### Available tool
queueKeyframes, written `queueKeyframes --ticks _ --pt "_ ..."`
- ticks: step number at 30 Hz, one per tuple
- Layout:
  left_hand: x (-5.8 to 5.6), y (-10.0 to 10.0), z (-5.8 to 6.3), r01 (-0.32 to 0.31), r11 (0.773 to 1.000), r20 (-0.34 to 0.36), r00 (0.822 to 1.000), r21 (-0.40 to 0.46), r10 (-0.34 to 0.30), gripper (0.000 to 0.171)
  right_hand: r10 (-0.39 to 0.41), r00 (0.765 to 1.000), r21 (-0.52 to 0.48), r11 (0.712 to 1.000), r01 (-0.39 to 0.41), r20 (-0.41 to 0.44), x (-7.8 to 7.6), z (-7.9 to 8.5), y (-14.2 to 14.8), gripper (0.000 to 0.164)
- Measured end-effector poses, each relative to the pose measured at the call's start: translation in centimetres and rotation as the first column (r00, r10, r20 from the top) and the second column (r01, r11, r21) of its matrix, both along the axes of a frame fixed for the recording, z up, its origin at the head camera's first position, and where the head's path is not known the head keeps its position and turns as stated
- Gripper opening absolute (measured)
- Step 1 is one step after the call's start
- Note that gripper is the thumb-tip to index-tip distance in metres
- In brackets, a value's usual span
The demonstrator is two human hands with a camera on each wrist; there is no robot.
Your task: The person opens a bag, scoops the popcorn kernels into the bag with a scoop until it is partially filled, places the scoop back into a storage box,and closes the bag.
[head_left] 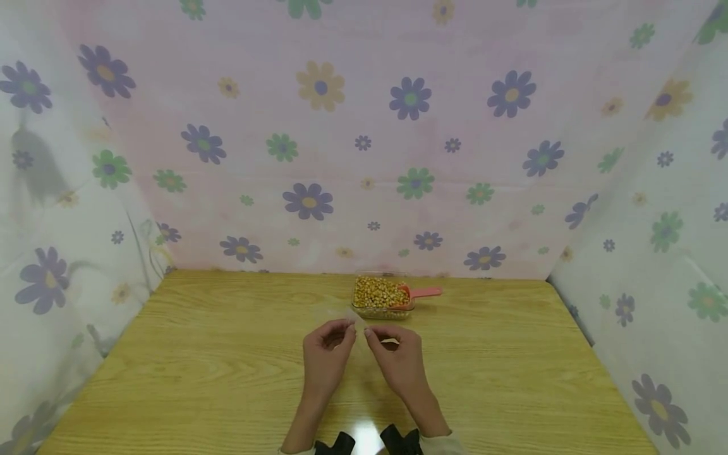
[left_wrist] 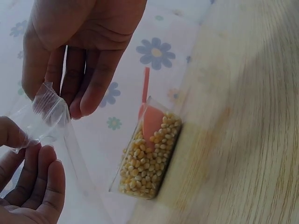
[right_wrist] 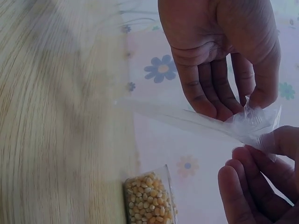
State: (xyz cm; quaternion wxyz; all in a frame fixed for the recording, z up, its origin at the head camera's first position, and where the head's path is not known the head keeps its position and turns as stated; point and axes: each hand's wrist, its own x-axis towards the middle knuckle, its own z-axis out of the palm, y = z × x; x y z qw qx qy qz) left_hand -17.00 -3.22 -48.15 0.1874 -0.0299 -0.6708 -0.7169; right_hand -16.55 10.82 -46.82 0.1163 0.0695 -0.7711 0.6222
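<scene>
A person's left hand (head_left: 327,354) and right hand (head_left: 400,357) pinch a clear plastic bag (right_wrist: 247,126) between their fingers (right_wrist: 205,93) above the desk (head_left: 227,354), near corn kernels (head_left: 375,292); light, even tension should prevent tearing.

Soft light; glare on tabletop (head_left: 227,373)

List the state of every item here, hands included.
Left hand: pinching the bag
Right hand: pinching the bag
Clear plastic bag: crumpled where pinched; mouth open or closed, cannot tell
Clear container: upright, uncovered, holding kernels
Corn kernels: loose, heaped
Pink scoop: partly sunk in kernels, handle sticking out
</scene>
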Motion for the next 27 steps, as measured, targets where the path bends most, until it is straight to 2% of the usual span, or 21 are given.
queueKeyframes --ticks 9,19,27 --pt "0.2 -0.2 0.2 -0.013 1.0 -0.069 0.998 -0.015 0.012 0.009 -0.037 0.999 -0.013 0.999 0.036 -0.023 0.0 -0.2 0.6 0.009" --pt "0.3 -0.6 0.1 -0.057 0.998 -0.136 0.989 -0.008 0.055 0.014 -0.129 0.989 -0.017 0.992 0.128 -0.074 -0.4 -0.3 1.6 0.009" --pt "0.3 -0.5 0.1 -0.043 0.998 -0.14 0.989 -0.034 0.038 0.019 -0.155 0.98 -0.044 0.988 0.15 -0.127 -0.7 -0.3 1.9 0.01"
